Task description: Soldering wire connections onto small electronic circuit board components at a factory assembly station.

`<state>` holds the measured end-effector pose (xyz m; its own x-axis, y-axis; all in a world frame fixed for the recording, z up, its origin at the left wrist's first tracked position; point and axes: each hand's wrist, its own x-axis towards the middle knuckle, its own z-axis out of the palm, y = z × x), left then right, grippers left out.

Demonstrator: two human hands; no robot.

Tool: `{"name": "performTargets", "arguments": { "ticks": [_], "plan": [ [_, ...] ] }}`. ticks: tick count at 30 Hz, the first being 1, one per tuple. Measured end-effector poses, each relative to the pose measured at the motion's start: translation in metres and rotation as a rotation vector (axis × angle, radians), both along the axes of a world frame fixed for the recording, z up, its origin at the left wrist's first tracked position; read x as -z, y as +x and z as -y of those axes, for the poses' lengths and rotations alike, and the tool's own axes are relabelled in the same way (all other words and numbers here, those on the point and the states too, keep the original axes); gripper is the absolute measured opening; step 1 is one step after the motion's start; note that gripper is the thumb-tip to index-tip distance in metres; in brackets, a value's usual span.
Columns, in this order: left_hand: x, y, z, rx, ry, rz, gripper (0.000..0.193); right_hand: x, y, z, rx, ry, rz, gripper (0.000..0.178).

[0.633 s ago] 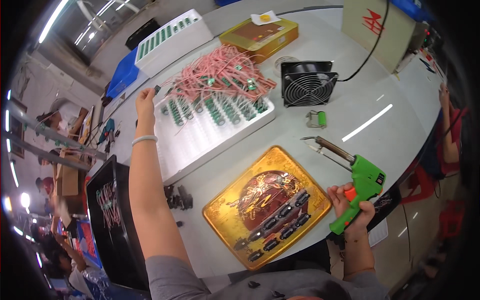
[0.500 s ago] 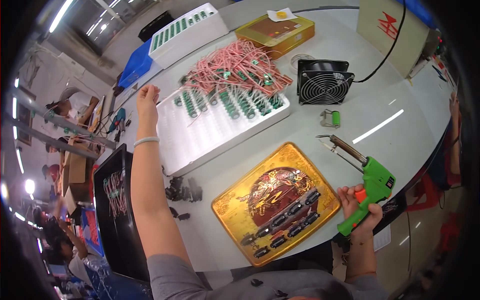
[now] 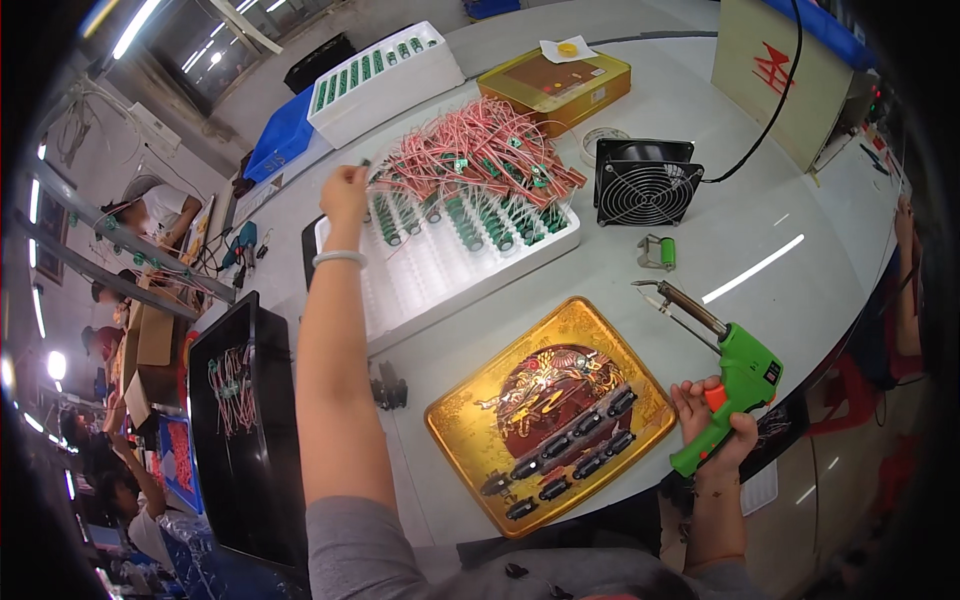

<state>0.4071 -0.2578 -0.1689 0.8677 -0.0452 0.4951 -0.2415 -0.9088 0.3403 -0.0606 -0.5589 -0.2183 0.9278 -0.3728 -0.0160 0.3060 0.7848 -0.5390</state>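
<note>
In my right hand [image 3: 718,432] is a green soldering gun [image 3: 748,368] with an orange trigger; its metal tip points up and left over the table. My left arm stretches far forward. My left hand [image 3: 345,192] is closed in a pinch at the far left corner of a white foam tray [image 3: 400,310]. A small dark bit shows at its fingertips, too small to name. Green circuit boards [image 3: 465,222] stand in rows in the tray, below a heap of pink and white wires [image 3: 470,145]. Several black parts [image 3: 560,440] lie in rows on a gold tin lid [image 3: 470,400].
A black fan [image 3: 648,182] stands at the right, its cord running up. Near it are a green roller holder [image 3: 657,252] and a yellow tin box [image 3: 560,85]. Black bins [image 3: 270,400] and a second foam tray [image 3: 385,75] stand at the left and back. Other people work at far left.
My left hand has moved right and slightly nearer, toward the wire heap, and a small dark bit now shows at its fingertips. The right hand keeps its hold on the soldering gun.
</note>
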Motion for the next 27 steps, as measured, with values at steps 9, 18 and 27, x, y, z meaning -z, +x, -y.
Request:
{"name": "performTargets", "arguments": {
  "ticks": [9, 18, 27],
  "plan": [
    [-0.031, -0.025, -0.061, 0.411, -1.417, -0.077, 0.013, 0.003, -0.004, 0.006, -0.037, 0.004, 0.031, 0.047],
    [-0.136, -0.136, -0.082, 0.724, -1.441, 0.182, 0.009, 0.010, -0.003, 0.004, -0.023, 0.084, 0.171, 0.048],
    [-0.133, -0.345, -0.077, 0.906, -1.370, 0.163, 0.008, 0.029, -0.013, 0.015, -0.096, 0.034, 0.240, 0.054]
  ]
}}
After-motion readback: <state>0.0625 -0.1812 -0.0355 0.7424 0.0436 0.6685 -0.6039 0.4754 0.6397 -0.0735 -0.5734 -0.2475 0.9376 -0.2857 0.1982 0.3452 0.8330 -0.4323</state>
